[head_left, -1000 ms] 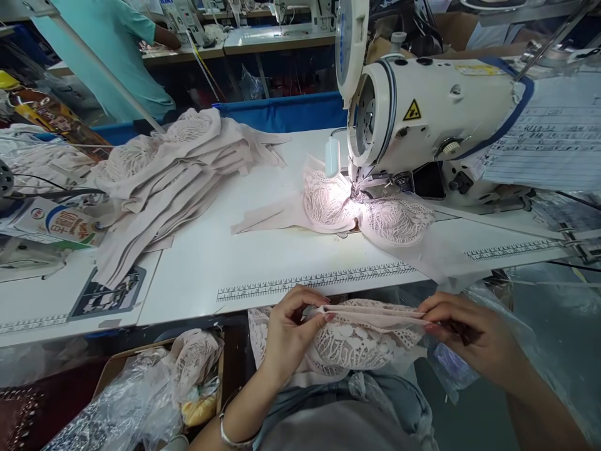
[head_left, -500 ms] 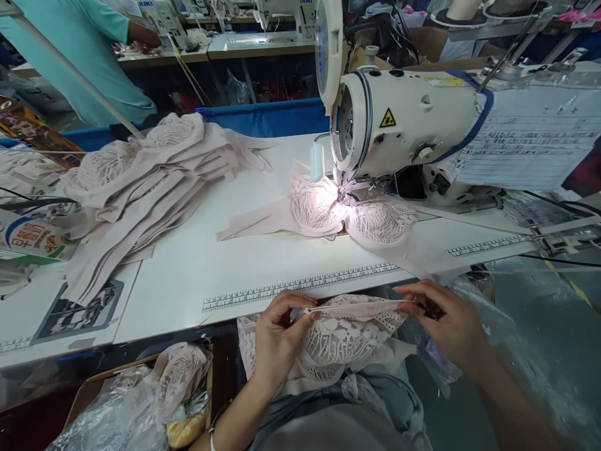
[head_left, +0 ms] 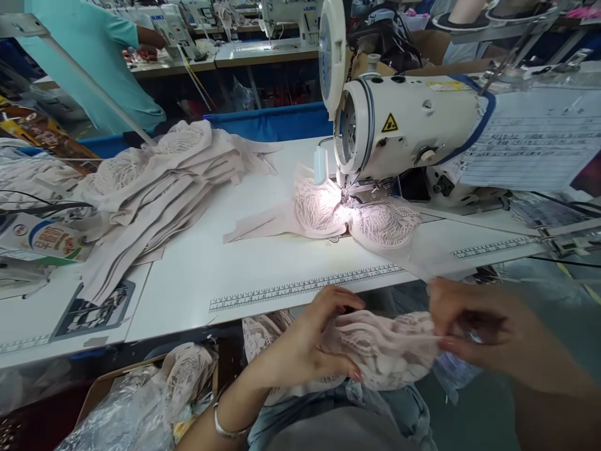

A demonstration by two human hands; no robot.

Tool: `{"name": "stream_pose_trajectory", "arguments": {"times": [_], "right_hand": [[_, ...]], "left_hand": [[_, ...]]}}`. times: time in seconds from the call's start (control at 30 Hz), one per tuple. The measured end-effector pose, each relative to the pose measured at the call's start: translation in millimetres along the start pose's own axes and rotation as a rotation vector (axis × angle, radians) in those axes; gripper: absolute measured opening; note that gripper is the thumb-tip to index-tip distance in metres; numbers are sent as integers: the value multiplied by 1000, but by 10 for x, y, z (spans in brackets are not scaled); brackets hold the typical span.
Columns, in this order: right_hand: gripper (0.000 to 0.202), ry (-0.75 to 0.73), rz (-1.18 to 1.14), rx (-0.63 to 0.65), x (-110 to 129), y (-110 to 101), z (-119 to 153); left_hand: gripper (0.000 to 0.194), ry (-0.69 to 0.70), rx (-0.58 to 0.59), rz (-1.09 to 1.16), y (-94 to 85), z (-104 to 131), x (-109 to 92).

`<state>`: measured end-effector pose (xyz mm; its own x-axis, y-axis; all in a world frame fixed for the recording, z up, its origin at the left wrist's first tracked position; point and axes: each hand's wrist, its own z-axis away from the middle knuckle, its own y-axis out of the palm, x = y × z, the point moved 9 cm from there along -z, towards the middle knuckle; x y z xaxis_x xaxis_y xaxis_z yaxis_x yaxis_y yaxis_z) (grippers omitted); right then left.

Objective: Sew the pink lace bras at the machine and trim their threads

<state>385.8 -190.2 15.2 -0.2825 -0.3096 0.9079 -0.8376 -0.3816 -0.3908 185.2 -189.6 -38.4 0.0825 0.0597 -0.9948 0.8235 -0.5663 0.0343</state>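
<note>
Head view: left hand (head_left: 310, 351) wider than before beside lace piece (head_left: 389, 351).

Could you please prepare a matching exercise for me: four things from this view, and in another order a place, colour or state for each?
1. printed ruler scale
2. gathered lace fabric
3. spread-out lace bra
4. warning triangle

A. held by the right hand
B. yellow and black
C. along the front edge of the white table
D. lying at the needle area of the sewing machine

Pairs: 1-C; 2-A; 3-D; 4-B

JUKI lettering (head_left: 310, 9): rear sewing machines (head_left: 297, 24) | yellow warning triangle (head_left: 389, 123): front machine head (head_left: 408, 147) | handwritten sheet (head_left: 530, 141): illegible
</note>
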Motion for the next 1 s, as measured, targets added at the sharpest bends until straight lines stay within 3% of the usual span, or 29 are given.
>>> {"name": "stream_pose_trajectory", "arguments": {"times": [0.07, 0.17, 0.23, 0.4, 0.53, 0.8, 0.9, 1.0], "right_hand": [[13, 26, 104, 41, 99, 172, -66], [13, 55, 212, 80, 126, 396, -134], [11, 61, 253, 82, 72, 436, -127], [21, 153, 243, 12, -209, 234, 8], [19, 160, 202, 17, -282, 170, 54], [16, 120, 200, -51, -142, 174, -100], [23, 76, 162, -99, -76, 145, -141], [20, 126, 36, -137, -114, 74, -90]], "left_hand": [[54, 74, 108, -113, 190, -83, -143], [6, 142, 72, -139, 369, -188, -206], [15, 129, 12, -85, 406, -236, -153], [20, 66, -49, -22, 326, -293, -33], [18, 47, -50, -15, 274, -298, -23], [16, 89, -46, -80, 303, -314, -71], [16, 108, -101, -178, 280, -312, -65], [10, 126, -142, -325, 218, -292, -56]]}}
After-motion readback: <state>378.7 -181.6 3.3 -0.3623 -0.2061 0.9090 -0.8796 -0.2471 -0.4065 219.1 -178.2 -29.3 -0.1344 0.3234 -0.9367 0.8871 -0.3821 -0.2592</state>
